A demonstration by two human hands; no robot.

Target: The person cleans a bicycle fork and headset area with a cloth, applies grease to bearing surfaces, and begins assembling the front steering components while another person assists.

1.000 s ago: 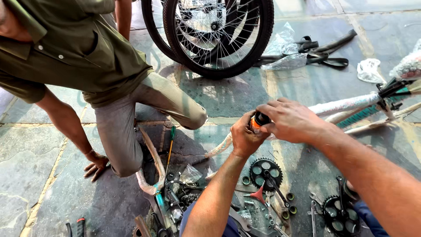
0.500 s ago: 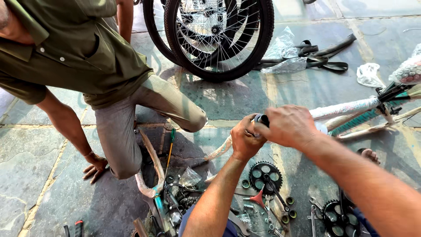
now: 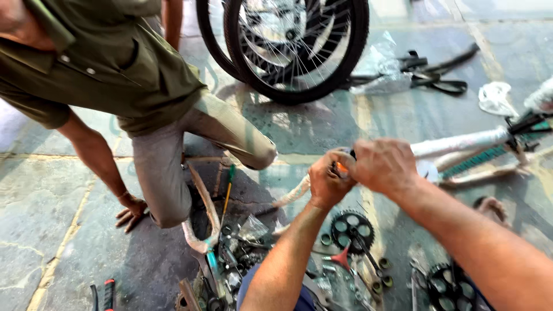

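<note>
Both hands closed on a small orange-and-black part at the end of a wrapped bicycle frame.

The orange-and-black part (image 3: 341, 167) sat mid-floor, gripped between the left hand (image 3: 325, 181) and the right hand (image 3: 385, 167), fingers of each curled tight around it. The wrapped bicycle frame (image 3: 461, 144) ran toward the floor's right edge. A black chainring (image 3: 352, 228) lay just below. A crouching person's hand (image 3: 131, 211) rested on the stone floor (image 3: 52, 230); wheels (image 3: 296, 46) stood near the far edge.

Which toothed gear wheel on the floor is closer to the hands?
The black chainring just below the left hand; the other chainring lies farther right, near the bottom edge.
</note>
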